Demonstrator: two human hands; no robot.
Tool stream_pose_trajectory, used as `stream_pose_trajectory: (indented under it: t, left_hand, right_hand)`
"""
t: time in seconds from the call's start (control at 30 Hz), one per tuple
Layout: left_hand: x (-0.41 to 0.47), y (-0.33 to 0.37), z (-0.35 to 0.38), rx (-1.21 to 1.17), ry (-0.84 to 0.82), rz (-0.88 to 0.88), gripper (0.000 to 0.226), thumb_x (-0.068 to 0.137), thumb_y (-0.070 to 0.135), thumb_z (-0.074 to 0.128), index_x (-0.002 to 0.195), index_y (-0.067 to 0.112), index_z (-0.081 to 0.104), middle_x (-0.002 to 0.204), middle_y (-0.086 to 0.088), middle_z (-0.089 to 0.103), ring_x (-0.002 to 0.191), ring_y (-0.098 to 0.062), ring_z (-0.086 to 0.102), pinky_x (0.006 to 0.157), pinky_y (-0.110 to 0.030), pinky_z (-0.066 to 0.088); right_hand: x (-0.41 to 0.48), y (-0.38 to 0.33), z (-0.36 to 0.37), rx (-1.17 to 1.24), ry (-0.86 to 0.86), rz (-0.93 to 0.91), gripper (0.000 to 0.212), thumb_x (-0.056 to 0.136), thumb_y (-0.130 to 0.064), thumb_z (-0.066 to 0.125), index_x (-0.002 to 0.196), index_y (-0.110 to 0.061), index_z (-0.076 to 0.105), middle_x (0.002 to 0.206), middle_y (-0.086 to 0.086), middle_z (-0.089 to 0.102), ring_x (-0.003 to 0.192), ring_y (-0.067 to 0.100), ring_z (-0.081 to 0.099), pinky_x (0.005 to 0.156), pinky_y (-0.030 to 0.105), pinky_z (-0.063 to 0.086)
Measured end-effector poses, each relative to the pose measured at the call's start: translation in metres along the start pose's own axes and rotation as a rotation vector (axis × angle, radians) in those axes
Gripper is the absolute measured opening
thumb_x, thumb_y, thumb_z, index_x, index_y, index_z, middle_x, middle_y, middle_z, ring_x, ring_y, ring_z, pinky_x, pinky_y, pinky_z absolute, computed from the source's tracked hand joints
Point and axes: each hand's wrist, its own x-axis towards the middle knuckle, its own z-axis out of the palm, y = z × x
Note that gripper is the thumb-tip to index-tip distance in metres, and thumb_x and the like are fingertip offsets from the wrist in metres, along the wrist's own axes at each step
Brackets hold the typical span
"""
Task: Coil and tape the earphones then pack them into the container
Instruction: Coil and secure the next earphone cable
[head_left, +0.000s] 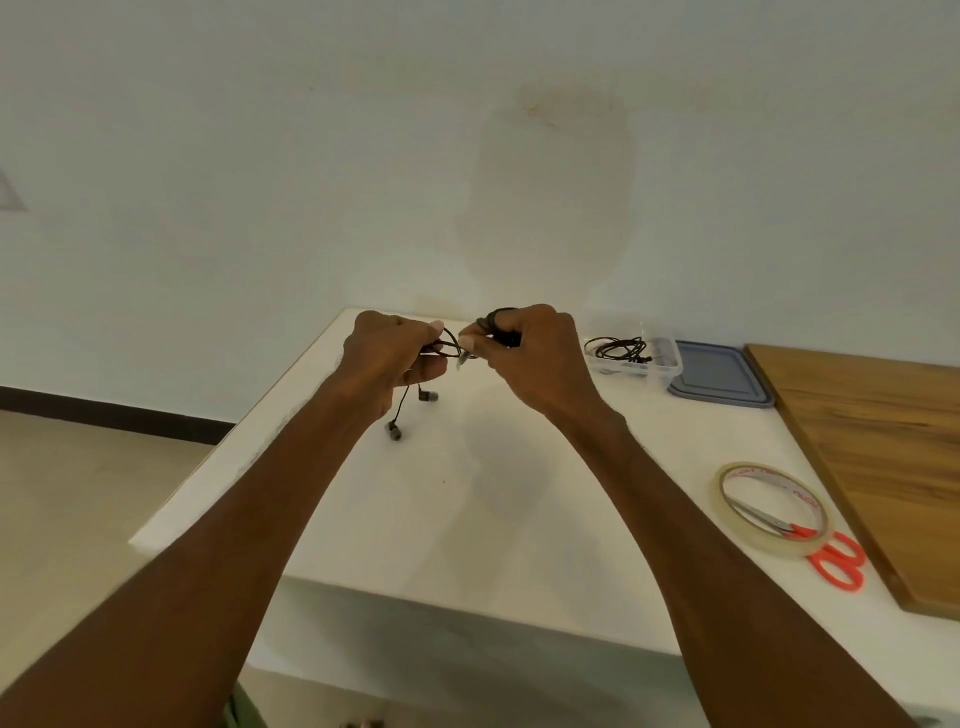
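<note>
Both my hands hold a black earphone cable (451, 347) above the white table (467, 509). My left hand (387, 358) pinches a bundle of cable loops. My right hand (535, 353) grips the cable's other end, with cable wound around a fingertip and a small clear strip of tape hanging below its thumb. Two grey earbuds (393, 431) dangle from my left hand down to the tabletop. A clear plastic container (667, 358) stands at the back right with another coiled black earphone (618, 348) inside.
A grey-blue lid (722, 382) lies beside the container. A roll of clear tape (769, 506) rests on orange-handled scissors (836, 564) at the right. A wooden board (872, 457) covers the table's right side. The table's left edge drops to the floor.
</note>
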Motion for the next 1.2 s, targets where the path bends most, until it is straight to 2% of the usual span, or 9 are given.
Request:
stream_pose_trajectory:
  t: [0.17,0.23,0.33,0.43,0.63,0.77,0.9,1.07,1.2]
  left_hand:
    - [-0.005,-0.001,0.000,0.165,0.032,0.119,0.011,0.084,0.018,0.075,0.082,0.007,0.073,0.072,-0.008,0.074,0.062,-0.020,0.074,0.065,-0.027,0.061]
    - [-0.005,-0.002,0.001,0.179,0.024,0.132,0.013,0.086,0.019,0.074,0.084,0.007,0.073,0.075,-0.008,0.074,0.062,-0.019,0.074,0.060,-0.025,0.060]
    - [-0.003,-0.003,0.000,0.199,0.076,0.171,0.013,0.092,0.016,0.067,0.083,0.008,0.067,0.079,-0.004,0.073,0.053,-0.012,0.070,0.054,-0.022,0.059]
    - [-0.003,-0.003,0.001,0.094,-0.065,0.100,0.015,0.101,0.016,0.054,0.096,0.003,0.062,0.086,-0.008,0.074,0.059,-0.018,0.073,0.055,-0.024,0.058]
    - [0.000,-0.003,0.008,0.051,-0.028,0.107,0.017,0.100,0.017,0.055,0.096,0.002,0.059,0.077,-0.009,0.070,0.059,-0.022,0.071,0.071,-0.034,0.061]
    - [-0.002,-0.004,0.009,0.082,-0.111,0.089,0.020,0.100,0.018,0.057,0.107,-0.001,0.060,0.099,-0.010,0.070,0.069,-0.020,0.073,0.066,-0.028,0.061]
    - [-0.010,-0.003,0.015,0.002,-0.286,0.016,0.024,0.103,0.011,0.048,0.117,-0.007,0.057,0.115,-0.016,0.065,0.074,-0.024,0.074,0.063,-0.025,0.061]
    - [-0.011,-0.003,0.018,-0.206,-0.324,-0.085,0.022,0.103,0.004,0.042,0.107,-0.010,0.058,0.094,-0.021,0.068,0.067,-0.022,0.074,0.062,-0.025,0.060]
    - [-0.007,-0.005,0.017,0.093,-0.129,0.087,0.016,0.101,0.015,0.053,0.091,0.005,0.061,0.085,-0.010,0.070,0.058,-0.016,0.073,0.068,-0.026,0.061]
  right_hand:
    - [-0.001,0.000,0.003,0.042,-0.091,0.024,0.027,0.072,-0.042,0.082,0.059,-0.031,0.061,0.057,-0.003,0.063,0.045,0.008,0.037,0.051,0.022,0.033]
    - [0.000,-0.001,0.001,0.048,-0.071,0.050,0.025,0.074,-0.035,0.082,0.059,-0.028,0.065,0.062,-0.002,0.068,0.045,0.007,0.037,0.052,0.021,0.032]
    - [0.003,-0.005,-0.006,0.399,0.028,0.165,0.010,0.079,-0.022,0.079,0.080,-0.012,0.077,0.067,-0.004,0.070,0.047,0.003,0.042,0.052,0.019,0.033]
    - [0.010,0.000,-0.014,0.779,0.065,0.305,0.011,0.083,-0.016,0.076,0.081,-0.006,0.069,0.053,-0.010,0.055,0.043,0.007,0.035,0.042,0.015,0.030]
    - [0.006,0.012,-0.010,0.502,-0.019,0.412,0.018,0.079,-0.026,0.080,0.082,-0.010,0.073,0.052,-0.015,0.059,0.044,0.006,0.037,0.044,0.015,0.033]
    - [0.007,0.011,-0.008,0.470,-0.045,0.381,0.010,0.077,-0.017,0.080,0.081,-0.010,0.076,0.073,0.001,0.070,0.043,0.003,0.043,0.052,0.019,0.034]
    - [0.009,0.008,-0.009,0.580,-0.023,0.365,0.005,0.082,-0.012,0.075,0.079,-0.009,0.073,0.062,-0.005,0.062,0.042,0.005,0.043,0.044,0.015,0.036]
    - [0.010,0.010,-0.014,0.627,-0.030,0.377,0.005,0.085,-0.011,0.071,0.085,-0.006,0.070,0.068,-0.002,0.061,0.043,0.008,0.041,0.042,0.016,0.034]
    - [0.007,0.012,-0.014,0.486,-0.032,0.376,0.017,0.081,-0.020,0.078,0.093,-0.010,0.074,0.078,0.003,0.067,0.052,0.013,0.043,0.048,0.017,0.037]
